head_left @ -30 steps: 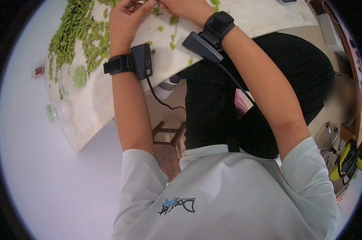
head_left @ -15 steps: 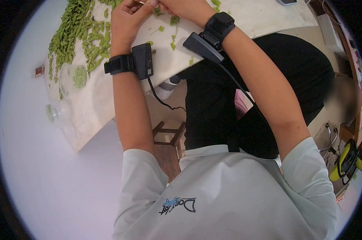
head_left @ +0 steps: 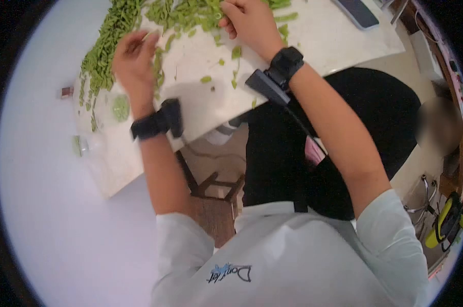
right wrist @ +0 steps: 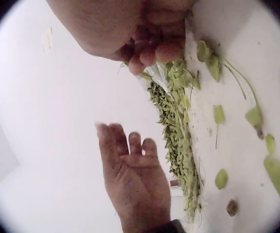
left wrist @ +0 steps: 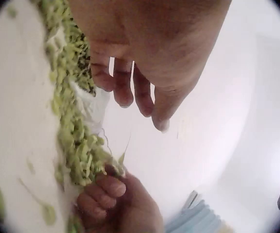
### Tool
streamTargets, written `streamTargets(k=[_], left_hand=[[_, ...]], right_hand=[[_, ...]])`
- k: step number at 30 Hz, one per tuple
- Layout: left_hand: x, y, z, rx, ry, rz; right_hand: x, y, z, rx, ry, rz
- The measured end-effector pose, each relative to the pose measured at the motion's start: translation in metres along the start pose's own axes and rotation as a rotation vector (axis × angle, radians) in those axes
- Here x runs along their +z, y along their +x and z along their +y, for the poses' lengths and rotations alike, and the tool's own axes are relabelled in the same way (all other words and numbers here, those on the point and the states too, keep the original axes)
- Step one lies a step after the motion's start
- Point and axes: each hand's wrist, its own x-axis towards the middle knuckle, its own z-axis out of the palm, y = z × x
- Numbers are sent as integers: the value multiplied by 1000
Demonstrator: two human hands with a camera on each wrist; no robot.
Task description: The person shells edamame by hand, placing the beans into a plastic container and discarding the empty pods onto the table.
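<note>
The right hand (head_left: 249, 23) pinches at the pods (head_left: 185, 15) heaped on the worktop (head_left: 323, 30) while the left hand (head_left: 134, 56) hovers spread beside them; a careless sweep of either could knock loose pods off the near edge.

Your tabletop (head_left: 333, 36): white, smooth, faint sheen, stone-like; bean pods (head_left: 108, 46): green, matt; your wrist strap (head_left: 285, 64): black matt plastic; stool (head_left: 216, 210): dark wood; your shirt (head_left: 292, 256): pale matt cloth.

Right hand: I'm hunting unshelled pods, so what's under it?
A heap of green pods on the white table; the right hand curls its fingers round some. Whatever lies beneath its palm is covered.
</note>
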Motion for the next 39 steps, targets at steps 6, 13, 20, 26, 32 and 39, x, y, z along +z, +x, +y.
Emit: streamTargets(k=[6,13,20,26,32,39], left_hand=[[-129,2,4,-66,383,224],[-212,-20,-29,-205,888,59],[-125,20,-11,-38,608,-43],[-26,75,-49,3,597,-320],[16,106,-90,-89,884,-322],[10,102,-99,-67,708,-255]], right_hand=[[-4,-2,9,-51,219,143],[-4,-3,17,-20,-17,-36],[2,-5,21,-125,-38,87],[-2,-8,14,-50,-5,17],[-4,-2,22,-40,-8,38],[-1,-2,23,-96,22,42]])
